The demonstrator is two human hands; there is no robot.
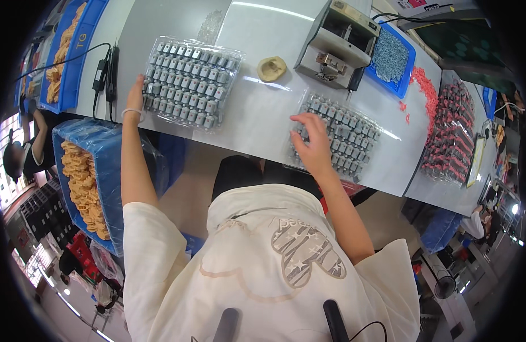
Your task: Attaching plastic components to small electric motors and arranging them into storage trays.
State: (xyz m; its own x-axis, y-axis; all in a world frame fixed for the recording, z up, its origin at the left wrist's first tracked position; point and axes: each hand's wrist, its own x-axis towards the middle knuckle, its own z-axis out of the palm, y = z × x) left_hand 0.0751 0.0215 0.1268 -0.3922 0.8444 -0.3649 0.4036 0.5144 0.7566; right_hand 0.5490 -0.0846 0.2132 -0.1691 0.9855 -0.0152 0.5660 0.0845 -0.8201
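Left hand point(135, 98) at left tray point(233, 67), grip: cannot tell. Right hand point(314, 142) over right tray point(304, 104), grip apart. Trays on desk point(257, 122); a nudge near its front edge could spill metal parts point(185, 83).

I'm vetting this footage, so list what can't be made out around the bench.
In the head view:
- Some grey parts in the right clear tray: hidden by the right hand.
- Any grip by the left hand: the hand hides its own palm.
- Blue-grey pieces beside the machine: too small to identify.
- Upper-left blue crate: cut off by the top edge.
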